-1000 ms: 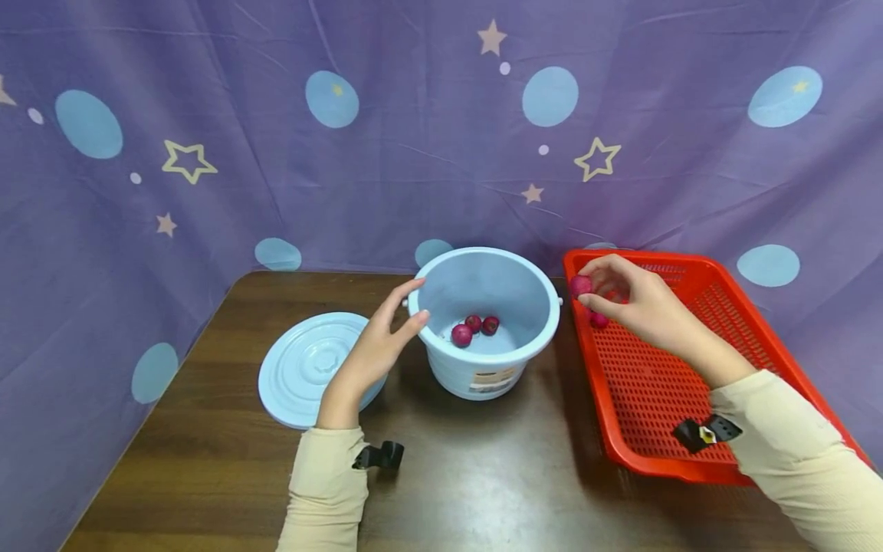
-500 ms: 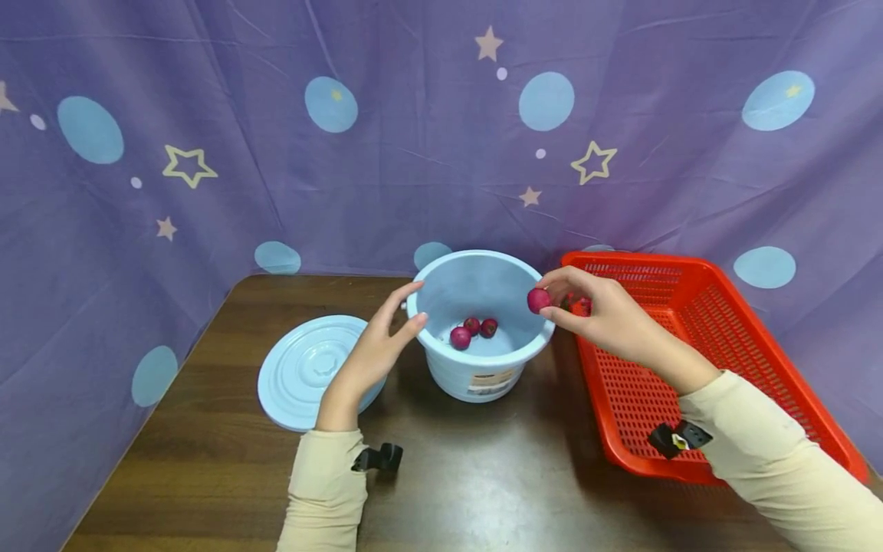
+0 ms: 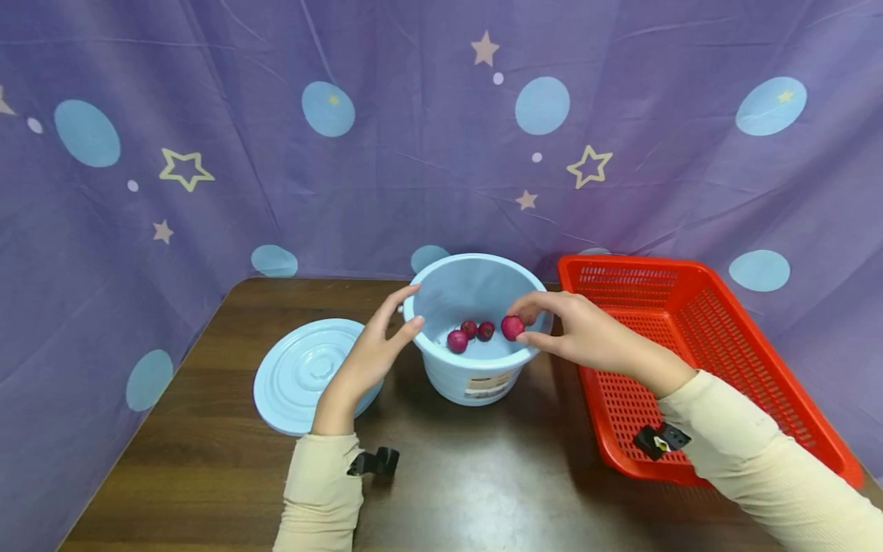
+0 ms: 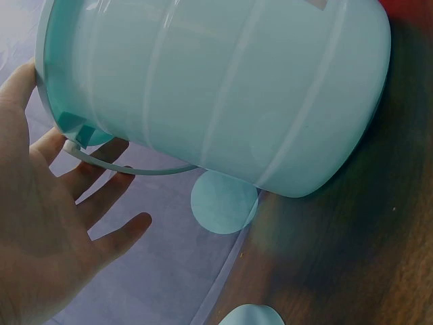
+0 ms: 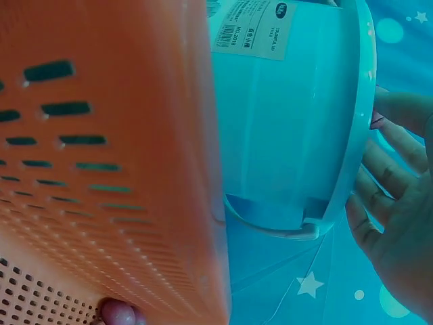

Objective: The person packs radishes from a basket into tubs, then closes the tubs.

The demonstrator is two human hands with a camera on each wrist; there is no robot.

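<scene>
My right hand (image 3: 586, 330) pinches a small round magenta fruit (image 3: 512, 327) between thumb and fingertips, over the right side of a light-blue bucket's opening. The bucket (image 3: 476, 379) stands upright on the table, and 3 similar dark-red fruits (image 3: 457, 341) lie on its bottom. In the right wrist view the right hand (image 5: 402, 223) reaches over the bucket's rim (image 5: 365, 88), with the fruit mostly hidden. My left hand (image 3: 366, 356) has its thumb and forefinger at the left rim. The left wrist view shows that hand (image 4: 54, 203) with its other fingers spread beside the bucket's handle (image 4: 149, 171).
A round light-blue lid (image 3: 303, 383) lies on the wooden table (image 3: 448, 475), left of the bucket and partly behind the left hand. On the right stands a red perforated basket (image 3: 745, 345); a fruit (image 5: 118, 313) shows inside it in the right wrist view. A purple patterned curtain (image 3: 414, 176) hangs behind.
My right hand has carried the fruit leftward from above the red basket to over the bucket. The left hand has stayed at the rim.
</scene>
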